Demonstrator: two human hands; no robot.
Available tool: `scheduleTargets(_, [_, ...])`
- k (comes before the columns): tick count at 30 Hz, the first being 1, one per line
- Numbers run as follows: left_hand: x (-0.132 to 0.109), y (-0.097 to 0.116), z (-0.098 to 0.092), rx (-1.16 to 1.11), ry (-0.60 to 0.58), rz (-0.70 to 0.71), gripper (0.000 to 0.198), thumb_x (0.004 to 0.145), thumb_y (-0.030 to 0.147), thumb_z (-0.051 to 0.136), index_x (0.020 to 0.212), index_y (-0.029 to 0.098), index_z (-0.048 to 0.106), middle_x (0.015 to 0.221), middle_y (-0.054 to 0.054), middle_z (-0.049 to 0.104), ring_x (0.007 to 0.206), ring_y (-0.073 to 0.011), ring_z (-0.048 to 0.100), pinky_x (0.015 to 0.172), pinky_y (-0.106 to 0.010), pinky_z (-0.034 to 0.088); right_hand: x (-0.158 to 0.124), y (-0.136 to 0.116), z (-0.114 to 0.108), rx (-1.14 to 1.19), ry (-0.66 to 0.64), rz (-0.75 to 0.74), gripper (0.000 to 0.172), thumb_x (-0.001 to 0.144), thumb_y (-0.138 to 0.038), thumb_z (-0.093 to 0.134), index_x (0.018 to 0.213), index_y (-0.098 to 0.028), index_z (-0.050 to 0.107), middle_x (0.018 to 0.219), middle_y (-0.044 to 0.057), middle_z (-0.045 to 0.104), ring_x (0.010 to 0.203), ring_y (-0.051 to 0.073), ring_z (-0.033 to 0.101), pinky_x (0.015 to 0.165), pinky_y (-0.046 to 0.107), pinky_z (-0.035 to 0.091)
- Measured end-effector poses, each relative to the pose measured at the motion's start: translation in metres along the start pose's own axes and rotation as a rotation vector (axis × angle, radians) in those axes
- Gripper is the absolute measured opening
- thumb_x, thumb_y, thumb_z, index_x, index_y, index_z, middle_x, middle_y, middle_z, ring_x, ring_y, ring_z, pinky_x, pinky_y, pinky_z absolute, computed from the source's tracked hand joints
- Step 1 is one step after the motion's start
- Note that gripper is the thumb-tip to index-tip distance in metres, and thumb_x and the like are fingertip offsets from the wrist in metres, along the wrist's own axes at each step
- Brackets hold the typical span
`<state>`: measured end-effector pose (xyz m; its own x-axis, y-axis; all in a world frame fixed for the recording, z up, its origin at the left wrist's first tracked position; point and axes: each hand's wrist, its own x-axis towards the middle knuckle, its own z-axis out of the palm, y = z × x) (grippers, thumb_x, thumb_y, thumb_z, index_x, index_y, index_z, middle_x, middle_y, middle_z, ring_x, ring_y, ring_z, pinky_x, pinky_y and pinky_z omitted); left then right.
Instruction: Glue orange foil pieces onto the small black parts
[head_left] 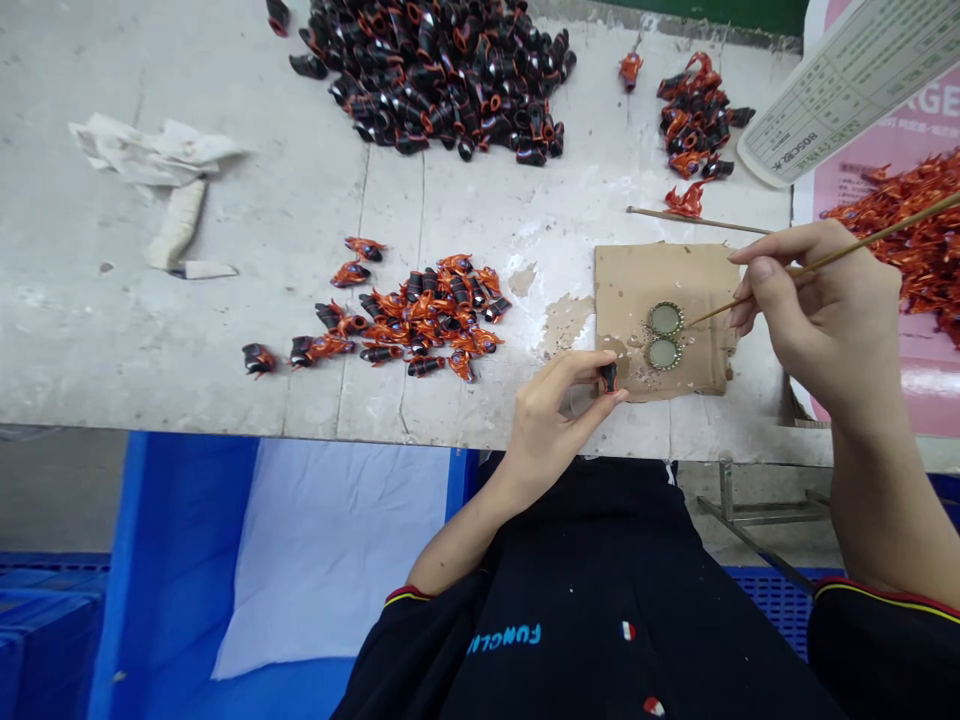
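One black piece [608, 377] sits pinched in the left hand [551, 420].

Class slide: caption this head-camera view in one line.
Left hand pinches a small black part; right hand holds a bamboo stick.

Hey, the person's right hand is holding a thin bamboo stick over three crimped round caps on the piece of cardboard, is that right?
Not quite: the head view shows two crimped round caps, not three, on the piece of cardboard. The rest stands: the person's right hand holds the thin bamboo stick over them.
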<state>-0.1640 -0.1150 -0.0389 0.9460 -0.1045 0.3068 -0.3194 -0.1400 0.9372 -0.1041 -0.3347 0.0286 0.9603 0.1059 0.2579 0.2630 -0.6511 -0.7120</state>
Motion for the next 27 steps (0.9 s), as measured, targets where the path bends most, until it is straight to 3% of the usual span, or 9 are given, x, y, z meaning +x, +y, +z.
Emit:
scheduleTargets(7, [0.001,0.0,0.0,-0.005,-0.002,0.011,0.03,0.084,0.014,0.076,0.112,0.016,0.065,0.1,-0.003,0.071,0.085,-0.0082,0.07,0.083,-0.017,0.063,0.003,-0.002,-0.002,-0.087,-0.011,-0.062,0.012,0.094,-0.017,0.055,0.098,-0.018,0.067,0.07,-0.004,0.064,0.057,0.003,0.065,0.052,0.014,0.049])
scheduleTargets(13, [0.0,0.0,0.0,0.007,0.001,0.015,0.03,0.084,0.015,0.076,0.111,0.015,0.065,0.101,-0.003,0.071,0.085,-0.0078,0.07,0.083,-0.017,0.062,0.003,-0.01,-0.006,-0.022,0.014,-0.14,0.018,0.097,-0.017,0.054,0.113,-0.023,0.061,0.08,-0.003,0.065,0.067,0.006,0.068,0.061,0.021,0.057])
scheduleTargets(20, [0.0,0.0,0.0,0.014,0.002,0.015,0.029,0.084,0.015,0.076,0.111,0.016,0.065,0.102,-0.004,0.072,0.086,-0.0092,0.071,0.083,-0.019,0.063,-0.008,0.0,-0.007,0.104,-0.091,-0.084,0.03,0.092,-0.009,0.054,0.114,-0.026,0.06,0.085,-0.001,0.062,0.072,0.008,0.069,0.063,0.021,0.058])
scheduleTargets(27, [0.001,0.001,0.0,0.025,-0.004,0.021,0.029,0.084,0.015,0.075,0.111,0.016,0.065,0.103,-0.004,0.072,0.086,-0.0098,0.071,0.082,-0.02,0.064,-0.018,0.011,-0.01,0.138,-0.098,-0.049,0.04,0.086,-0.003,0.053,0.116,-0.028,0.061,0.084,-0.001,0.063,0.075,0.008,0.068,0.067,0.021,0.059])
